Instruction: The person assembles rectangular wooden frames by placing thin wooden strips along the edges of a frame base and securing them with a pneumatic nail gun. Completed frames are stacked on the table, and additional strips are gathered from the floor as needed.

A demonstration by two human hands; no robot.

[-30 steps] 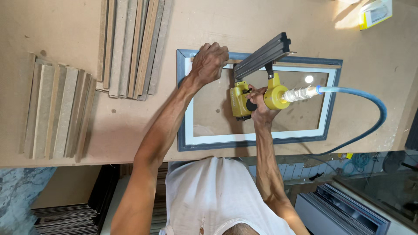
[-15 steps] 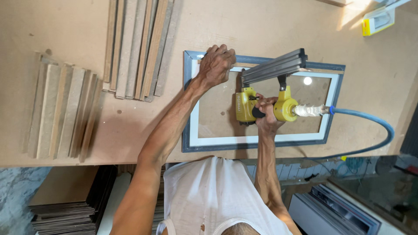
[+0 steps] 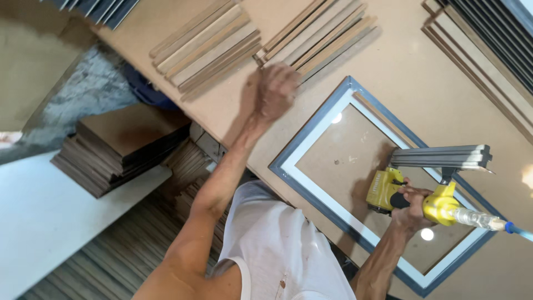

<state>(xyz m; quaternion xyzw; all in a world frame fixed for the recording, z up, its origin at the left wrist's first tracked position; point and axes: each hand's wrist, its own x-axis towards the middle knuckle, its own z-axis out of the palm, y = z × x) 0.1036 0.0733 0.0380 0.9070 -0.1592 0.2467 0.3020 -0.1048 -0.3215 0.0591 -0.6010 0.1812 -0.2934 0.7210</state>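
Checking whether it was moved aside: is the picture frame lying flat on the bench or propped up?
Flat. The frame lies face down on the bench, all its edges resting on it.

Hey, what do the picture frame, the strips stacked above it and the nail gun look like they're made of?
Picture frame: probably wood or composite moulding, painted grey-blue with a white inner edge; smooth, matte. Strips: unfinished wood or fibreboard, judging by their raw tan and brown faces. Nail gun in the right hand: yellow plastic or painted metal body, with a grey metal magazine.
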